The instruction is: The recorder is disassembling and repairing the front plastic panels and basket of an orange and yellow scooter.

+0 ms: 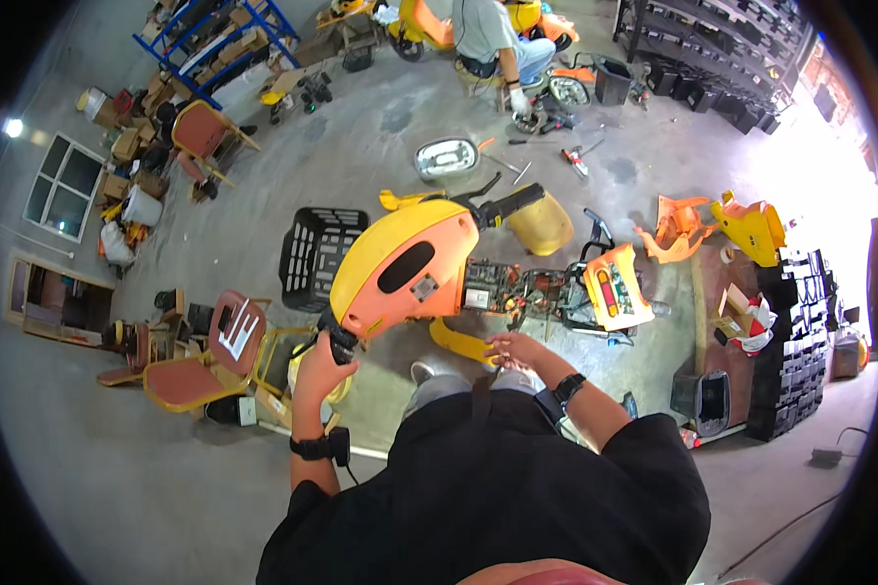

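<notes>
In front of me stands a partly stripped yellow-and-orange electric scooter, its inner frame and wiring bare behind the front cover. My left hand is wrapped around the black handlebar grip at the near left end of the bar. Low beside the bare frame, my right hand has its fingers curled together; what they hold, if anything, is too small to make out. A curved yellow panel lies next to those fingertips. The rear orange-and-white section with its tail light is to the right.
A black basket stands beyond the scooter's front. Chairs are at left. Orange body panels and stacked black cases stand at right. Farther off, a gloved person sits among tools and a grey tray-like part.
</notes>
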Available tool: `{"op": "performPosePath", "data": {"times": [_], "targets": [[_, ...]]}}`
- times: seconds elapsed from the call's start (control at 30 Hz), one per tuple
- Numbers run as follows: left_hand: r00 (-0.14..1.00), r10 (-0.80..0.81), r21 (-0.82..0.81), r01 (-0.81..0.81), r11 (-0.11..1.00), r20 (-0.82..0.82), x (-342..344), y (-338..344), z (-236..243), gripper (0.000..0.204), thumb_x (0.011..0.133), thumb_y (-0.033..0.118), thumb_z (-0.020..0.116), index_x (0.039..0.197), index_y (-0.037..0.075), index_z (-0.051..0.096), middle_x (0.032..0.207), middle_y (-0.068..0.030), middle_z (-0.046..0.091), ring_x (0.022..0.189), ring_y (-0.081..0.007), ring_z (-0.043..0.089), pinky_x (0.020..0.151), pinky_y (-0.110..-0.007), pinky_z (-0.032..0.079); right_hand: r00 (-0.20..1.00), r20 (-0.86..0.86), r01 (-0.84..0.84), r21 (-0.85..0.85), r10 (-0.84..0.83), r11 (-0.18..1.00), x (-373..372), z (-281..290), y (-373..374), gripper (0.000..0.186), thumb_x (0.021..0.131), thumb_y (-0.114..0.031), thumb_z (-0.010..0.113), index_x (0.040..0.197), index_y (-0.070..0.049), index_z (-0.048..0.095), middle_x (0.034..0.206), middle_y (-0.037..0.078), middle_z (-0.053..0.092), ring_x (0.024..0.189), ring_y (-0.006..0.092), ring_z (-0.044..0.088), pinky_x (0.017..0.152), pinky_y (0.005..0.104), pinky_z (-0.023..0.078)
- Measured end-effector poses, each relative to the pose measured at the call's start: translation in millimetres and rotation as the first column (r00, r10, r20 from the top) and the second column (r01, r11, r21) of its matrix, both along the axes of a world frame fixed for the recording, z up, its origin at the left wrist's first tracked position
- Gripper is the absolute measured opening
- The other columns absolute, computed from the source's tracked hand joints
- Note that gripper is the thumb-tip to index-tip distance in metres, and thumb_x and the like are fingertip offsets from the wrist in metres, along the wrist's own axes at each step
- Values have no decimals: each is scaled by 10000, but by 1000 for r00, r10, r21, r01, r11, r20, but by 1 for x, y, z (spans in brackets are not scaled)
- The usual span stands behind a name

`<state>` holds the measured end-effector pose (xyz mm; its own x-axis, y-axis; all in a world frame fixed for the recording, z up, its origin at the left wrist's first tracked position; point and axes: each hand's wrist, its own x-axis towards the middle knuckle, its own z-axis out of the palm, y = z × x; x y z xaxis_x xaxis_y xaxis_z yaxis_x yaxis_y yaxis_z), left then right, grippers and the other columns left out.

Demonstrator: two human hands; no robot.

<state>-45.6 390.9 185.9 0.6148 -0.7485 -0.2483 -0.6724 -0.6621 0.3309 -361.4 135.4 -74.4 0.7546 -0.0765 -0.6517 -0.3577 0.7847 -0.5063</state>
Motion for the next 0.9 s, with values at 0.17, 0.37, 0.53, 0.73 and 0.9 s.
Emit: {"op": "performPosePath", "data": {"times": [0.17, 0.37, 0.53, 0.73, 0.9], "targets": [[999, -12, -27, 11, 1000, -32, 1, 0, 0, 783, 726, 355, 872, 1315, 11, 488, 1053, -259, 708, 1007, -458, 677, 816, -511, 543, 989, -35, -146, -183, 142, 972, 19, 2, 2, 380, 1077, -232, 510, 1434, -103, 524, 1096, 91, 718, 672, 148, 648, 489, 268, 494], [998, 56, -27, -57, 998, -24, -5, 1, -4, 807, 749, 388, 850, 1367, 37, 468, 1054, -234, 717, 1006, -444, 685, 831, -509, 539, 989, 41, -122, -305, 141, 944, 71, 34, 7, 421, 1033, -101, 483, 1420, 63, 491, 1130, 164, 707, 668, 149, 666, 527, 257, 500], [997, 72, 0, -72, 997, 30, -9, -1, -1, 823, 733, 381, 864, 1366, 12, 490, 1079, -248, 706, 1018, -432, 690, 856, -481, 542, 969, 116, -161, -382, 220, 910, 113, 84, 12, 356, 1069, -103, 463, 1381, 63, 502, 1191, 173, 693, 871, 208, 737, 648, 271, 565], [994, 70, -38, -68, 997, 81, -13, -3, -1, 725, 754, 403, 838, 1289, 35, 515, 1030, -241, 721, 990, -445, 689, 836, -500, 540, 966, 148, -152, -349, 214, 925, 131, 110, 34, 356, 1075, -175, 505, 1396, -21, 531, 1142, 134, 712, 832, 194, 741, 639, 274, 558], [986, 67, -4, -67, 998, 152, -16, 1, -7, 724, 784, 412, 824, 1309, 33, 498, 1043, -253, 715, 989, -455, 687, 816, -512, 535, 957, 150, -199, -282, 248, 938, 118, 86, 58, 336, 1075, -223, 518, 1368, -64, 560, 1065, 103, 724, 741, 134, 704, 563, 251, 496]]}}
